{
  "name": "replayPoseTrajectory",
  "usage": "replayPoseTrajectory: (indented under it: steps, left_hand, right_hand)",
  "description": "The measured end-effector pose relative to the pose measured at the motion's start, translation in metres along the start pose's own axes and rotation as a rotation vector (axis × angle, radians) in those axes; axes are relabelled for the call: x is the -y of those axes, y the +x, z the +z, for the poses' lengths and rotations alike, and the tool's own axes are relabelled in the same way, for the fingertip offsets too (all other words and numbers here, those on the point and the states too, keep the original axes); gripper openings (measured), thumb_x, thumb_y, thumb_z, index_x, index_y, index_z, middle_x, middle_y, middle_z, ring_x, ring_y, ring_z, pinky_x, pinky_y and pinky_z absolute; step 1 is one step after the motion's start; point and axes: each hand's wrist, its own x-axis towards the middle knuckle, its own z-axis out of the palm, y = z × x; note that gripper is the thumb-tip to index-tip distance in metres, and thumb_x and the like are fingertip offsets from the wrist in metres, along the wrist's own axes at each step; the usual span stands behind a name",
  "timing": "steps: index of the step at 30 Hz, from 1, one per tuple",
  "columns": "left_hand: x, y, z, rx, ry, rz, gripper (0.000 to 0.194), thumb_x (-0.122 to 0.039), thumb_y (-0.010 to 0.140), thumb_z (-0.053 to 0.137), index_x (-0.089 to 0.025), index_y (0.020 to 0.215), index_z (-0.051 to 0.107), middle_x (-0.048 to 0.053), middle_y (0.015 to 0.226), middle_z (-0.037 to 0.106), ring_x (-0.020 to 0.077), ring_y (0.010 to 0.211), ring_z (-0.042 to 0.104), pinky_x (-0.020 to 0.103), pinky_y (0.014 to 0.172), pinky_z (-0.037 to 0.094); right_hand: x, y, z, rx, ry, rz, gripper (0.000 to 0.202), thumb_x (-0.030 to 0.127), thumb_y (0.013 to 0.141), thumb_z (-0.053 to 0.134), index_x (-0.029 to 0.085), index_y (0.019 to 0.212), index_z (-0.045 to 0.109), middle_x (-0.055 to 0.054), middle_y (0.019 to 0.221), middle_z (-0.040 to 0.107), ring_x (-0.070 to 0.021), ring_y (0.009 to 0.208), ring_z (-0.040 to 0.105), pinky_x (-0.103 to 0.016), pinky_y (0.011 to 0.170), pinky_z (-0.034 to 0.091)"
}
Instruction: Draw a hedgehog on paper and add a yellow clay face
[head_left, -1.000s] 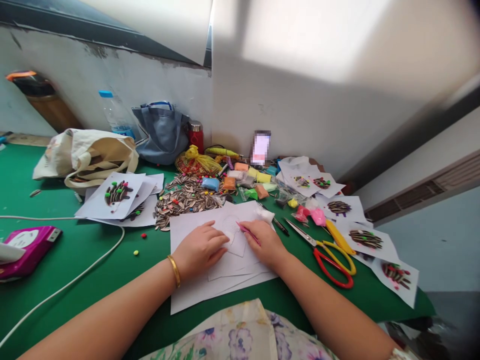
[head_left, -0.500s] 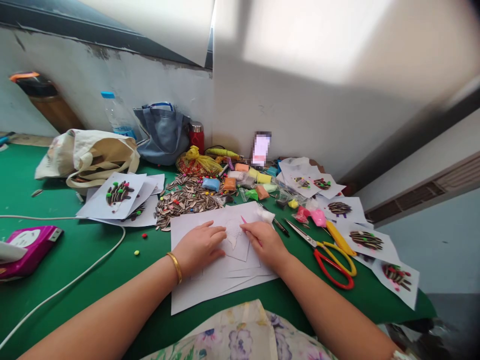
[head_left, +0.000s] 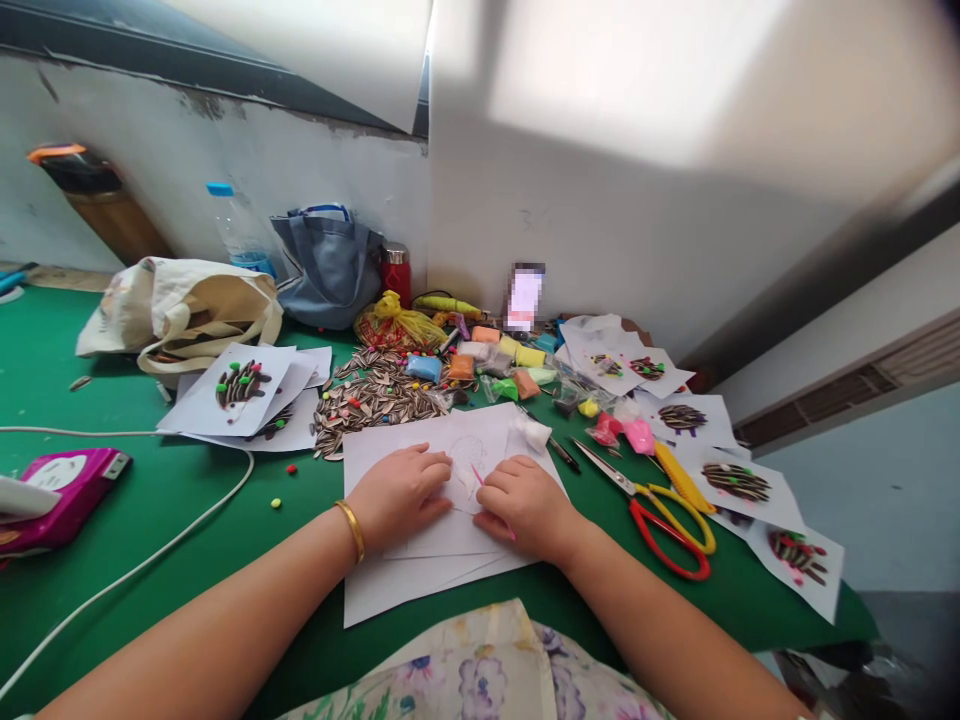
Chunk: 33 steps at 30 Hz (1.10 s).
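Green-covered table (head_left: 180, 600). Overlapping stack of plain white paper sheets (head_left: 390, 590), set slightly askew toward the near edge, both hands partly covering it. Cream canvas tote bag (head_left: 120, 310) near far edge, left side. Loose heap of striped sunflower seeds (head_left: 375, 400) just beyond the stack. Scissors with red and yellow handles (head_left: 634, 489), open, right of stack, toward right edge. Left hand (head_left: 397, 495) flat on paper, fingers extended. Right hand (head_left: 529, 505) on stack's right half, fingers closed around thin pink stick tool (head_left: 478, 475), tip over the drawing. Faint rounded pencil outline (head_left: 468, 452) on top sheet, between hands; whitish patch at its lower part, too small to identify. White soft-looking lump (head_left: 530, 430) on stack's far right corner, black pen (head_left: 564, 454) just beside. Red bead (head_left: 292, 469) and yellow bead (head_left: 276, 503) left of stack.
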Motion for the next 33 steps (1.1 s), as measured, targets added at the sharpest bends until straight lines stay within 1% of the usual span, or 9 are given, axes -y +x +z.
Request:
replayPoseTrajectory:
  steps: [3, 8, 11, 15, 17, 20, 24, 28, 33]
  left_hand:
    - [0.002, 0.0, -0.005, 0.052, -0.049, 0.011, 0.023, -0.031, 0.081, 0.072, -0.021, 0.097, 0.058, 0.006, 0.114, 0.069, 0.0227, 0.104, 0.065, 0.05, 0.109, 0.039]
    - [0.003, -0.001, -0.006, 0.027, -0.101, 0.018, 0.017, -0.024, 0.08, 0.069, -0.021, 0.095, 0.06, 0.005, 0.115, 0.068, 0.0216, 0.107, 0.063, 0.051, 0.113, 0.033]
    - [0.007, -0.002, -0.004, -0.069, -0.126, 0.038, 0.019, -0.015, 0.081, 0.062, -0.022, 0.099, 0.061, 0.006, 0.113, 0.069, 0.0209, 0.107, 0.063, 0.051, 0.111, 0.035]
    - [0.012, -0.002, -0.007, -0.333, -0.095, 0.075, 0.022, -0.008, 0.083, 0.054, -0.022, 0.099, 0.06, 0.006, 0.106, 0.07, 0.0192, 0.1, 0.065, 0.05, 0.107, 0.039]
    - [0.009, -0.003, -0.011, -0.438, -0.057, 0.122, 0.019, -0.009, 0.085, 0.054, -0.022, 0.098, 0.059, 0.004, 0.099, 0.071, 0.0176, 0.094, 0.065, 0.047, 0.104, 0.042]
    - [-0.006, -0.005, -0.016, -0.438, 0.074, 0.204, 0.017, -0.012, 0.087, 0.057, -0.023, 0.101, 0.059, 0.002, 0.088, 0.071, 0.0178, 0.084, 0.063, 0.038, 0.085, 0.049]
    - [-0.029, -0.009, -0.012, -0.341, 0.252, 0.301, 0.012, -0.018, 0.091, 0.055, -0.022, 0.102, 0.059, 0.0, 0.07, 0.064, 0.0162, 0.067, 0.057, 0.033, 0.066, 0.044]
    - [-0.039, -0.01, -0.005, -0.273, 0.328, 0.29, 0.016, -0.017, 0.093, 0.05, -0.022, 0.106, 0.058, -0.001, 0.066, 0.06, 0.0166, 0.064, 0.055, 0.033, 0.061, 0.041]
    - [-0.039, -0.006, -0.005, -0.214, 0.135, 0.283, 0.015, -0.026, 0.093, 0.05, -0.022, 0.103, 0.06, 0.002, 0.072, 0.062, 0.0177, 0.066, 0.055, 0.034, 0.062, 0.042]
  right_hand:
    - [0.0, 0.0, 0.002, -0.006, -0.03, -0.001, 0.009, 0.021, 0.085, 0.059, 0.02, 0.077, 0.056, 0.0, 0.074, 0.062, -0.0163, 0.072, 0.049, -0.034, 0.068, 0.028]
    - [-0.001, -0.001, 0.0, -0.045, -0.067, -0.015, 0.008, 0.016, 0.081, 0.06, 0.02, 0.075, 0.056, -0.002, 0.074, 0.061, -0.0172, 0.072, 0.049, -0.034, 0.066, 0.028]
    - [-0.004, -0.006, -0.003, -0.23, -0.054, 0.05, 0.009, 0.013, 0.084, 0.056, 0.021, 0.083, 0.06, -0.002, 0.075, 0.062, -0.0176, 0.071, 0.051, -0.034, 0.066, 0.033]
    - [-0.01, -0.011, -0.004, -0.59, 0.198, 0.146, 0.024, 0.01, 0.088, 0.054, 0.025, 0.106, 0.06, -0.004, 0.091, 0.065, -0.0182, 0.081, 0.059, -0.032, 0.072, 0.045]
    - [-0.014, -0.011, -0.003, -0.686, 0.365, 0.237, 0.025, 0.011, 0.09, 0.053, 0.026, 0.109, 0.06, -0.005, 0.098, 0.065, -0.0193, 0.091, 0.061, -0.034, 0.08, 0.049]
    - [-0.02, -0.006, 0.0, -0.744, 0.586, 0.405, 0.018, 0.017, 0.093, 0.051, 0.026, 0.105, 0.061, -0.005, 0.103, 0.065, -0.0208, 0.101, 0.062, -0.039, 0.092, 0.048]
    - [-0.022, 0.0, 0.003, -0.628, 0.862, 0.594, 0.02, 0.031, 0.097, 0.048, 0.024, 0.105, 0.065, -0.006, 0.111, 0.067, -0.0224, 0.107, 0.062, -0.041, 0.098, 0.047]
    - [-0.017, 0.003, 0.002, -0.453, 1.137, 0.617, 0.04, 0.043, 0.097, 0.042, 0.023, 0.129, 0.056, -0.009, 0.132, 0.06, -0.0259, 0.121, 0.057, -0.042, 0.098, 0.049]
    - [-0.015, 0.009, 0.002, -0.32, 1.286, 0.598, 0.05, 0.032, 0.086, 0.057, 0.026, 0.135, 0.051, -0.006, 0.146, 0.05, -0.0255, 0.13, 0.051, -0.04, 0.099, 0.05]
